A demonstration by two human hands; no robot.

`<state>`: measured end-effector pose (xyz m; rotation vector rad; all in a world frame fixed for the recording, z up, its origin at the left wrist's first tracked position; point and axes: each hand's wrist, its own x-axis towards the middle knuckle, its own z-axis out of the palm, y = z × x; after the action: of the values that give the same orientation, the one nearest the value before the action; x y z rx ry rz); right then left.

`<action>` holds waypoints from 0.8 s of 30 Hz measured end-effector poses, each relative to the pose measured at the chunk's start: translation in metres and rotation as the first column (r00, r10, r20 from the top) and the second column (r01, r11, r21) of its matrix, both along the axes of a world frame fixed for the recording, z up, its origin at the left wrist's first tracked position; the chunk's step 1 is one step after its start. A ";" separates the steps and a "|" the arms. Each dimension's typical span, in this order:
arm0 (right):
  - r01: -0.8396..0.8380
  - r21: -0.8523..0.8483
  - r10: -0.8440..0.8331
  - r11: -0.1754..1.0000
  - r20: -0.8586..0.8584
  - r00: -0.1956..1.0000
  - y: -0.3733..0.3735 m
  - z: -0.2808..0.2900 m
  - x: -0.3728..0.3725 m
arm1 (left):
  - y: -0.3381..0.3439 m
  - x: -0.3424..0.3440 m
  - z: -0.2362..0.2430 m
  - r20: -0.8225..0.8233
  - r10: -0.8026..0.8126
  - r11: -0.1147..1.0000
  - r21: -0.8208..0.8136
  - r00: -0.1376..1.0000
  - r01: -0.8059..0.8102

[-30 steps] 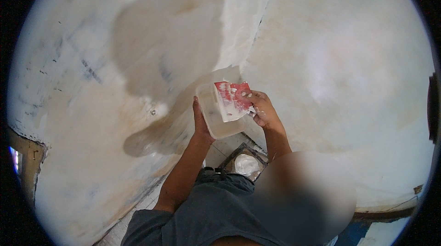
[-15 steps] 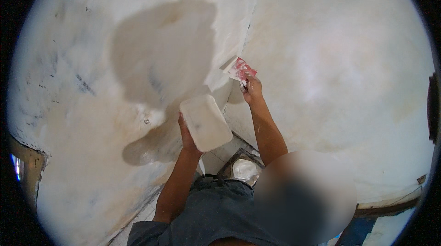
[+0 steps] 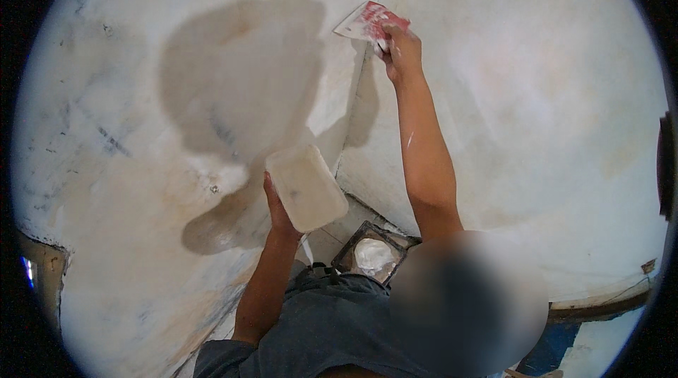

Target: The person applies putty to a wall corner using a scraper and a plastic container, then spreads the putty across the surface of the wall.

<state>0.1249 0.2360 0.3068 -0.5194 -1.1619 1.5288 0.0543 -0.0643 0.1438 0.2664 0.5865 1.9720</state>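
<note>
My right hand [image 3: 402, 53] is raised at the wall corner and closed around a flat red putty scraper [image 3: 378, 21] smeared with white paste. The scraper's pale edge points left and lies at or very near the left wall [image 3: 120, 187]; exact contact cannot be made out. Lower down, my left hand [image 3: 280, 205] grips a pale rectangular tray [image 3: 307, 191] with rounded corners by its left side. A faint grey mark shows on the tray's face. My left fingers are mostly hidden behind it.
The right wall [image 3: 537, 152] meets the left one along a vertical corner line. Below stands a dark-rimmed square container [image 3: 346, 254] with a white mass [image 3: 374, 256] in it, on a tiled floor [image 3: 321, 244]. My shadow covers part of the left wall.
My right hand has moved up along the corner with the scraper, and the arm is straighter. My left hand and the tray have shifted slightly left in the picture.
</note>
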 end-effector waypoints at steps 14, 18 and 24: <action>0.039 -0.080 -0.040 0.996 -0.017 0.999 0.003 -0.096 -0.016 | 0.011 0.004 0.013 0.016 -0.004 0.992 -0.124 1.000 0.006; -0.010 0.011 0.011 1.000 -0.163 0.986 -0.018 0.029 -0.004 | 0.008 -0.005 0.001 0.003 -0.029 0.995 -0.093 1.000 0.029; -0.009 -0.042 -0.008 0.999 -0.389 0.921 -0.030 -0.010 0.023 | 0.015 0.000 0.000 -0.017 -0.053 0.994 -0.098 0.998 0.051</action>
<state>0.1477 0.2063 0.2973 -0.2253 -0.8205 1.5728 0.0541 -0.0493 0.1438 0.2384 0.6799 1.8870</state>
